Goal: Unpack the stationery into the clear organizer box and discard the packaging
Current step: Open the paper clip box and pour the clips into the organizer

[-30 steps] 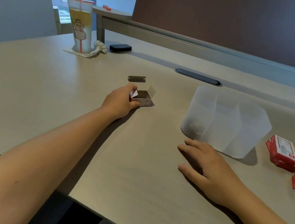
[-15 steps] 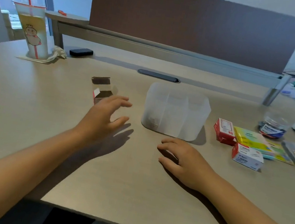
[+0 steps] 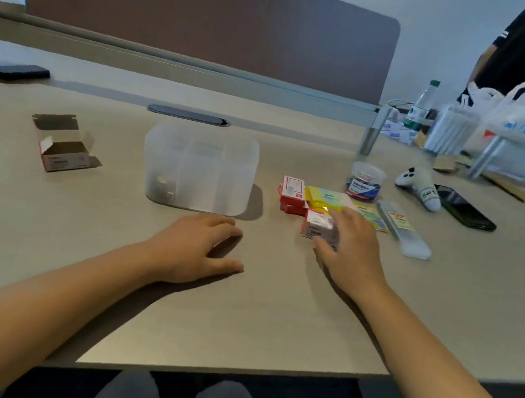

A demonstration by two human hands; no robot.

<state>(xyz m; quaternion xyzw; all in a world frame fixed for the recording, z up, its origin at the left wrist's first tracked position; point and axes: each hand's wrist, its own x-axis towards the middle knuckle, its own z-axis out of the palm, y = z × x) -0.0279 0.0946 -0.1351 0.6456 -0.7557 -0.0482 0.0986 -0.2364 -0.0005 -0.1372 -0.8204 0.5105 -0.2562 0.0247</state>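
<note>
1. Right hand (image 3: pixel 351 248) is on the small white-and-red box (image 3: pixel 317 226) at the near edge of the stationery pile, fingers curled over its top and thumb at its near side, gripping it. Box sits on the tabletop (image 3: pixel 40 231).
2. Left hand (image 3: pixel 197 250) rests on the tabletop just in front of the clear organizer box (image 3: pixel 198 167), fingers loosely curled, holding nothing.
3. Opened empty carton (image 3: pixel 62 153) lies well left of the organizer, flaps up.
4. Red boxes (image 3: pixel 292 191) and sticky notes (image 3: pixel 327 198) sit right of the organizer.
</note>
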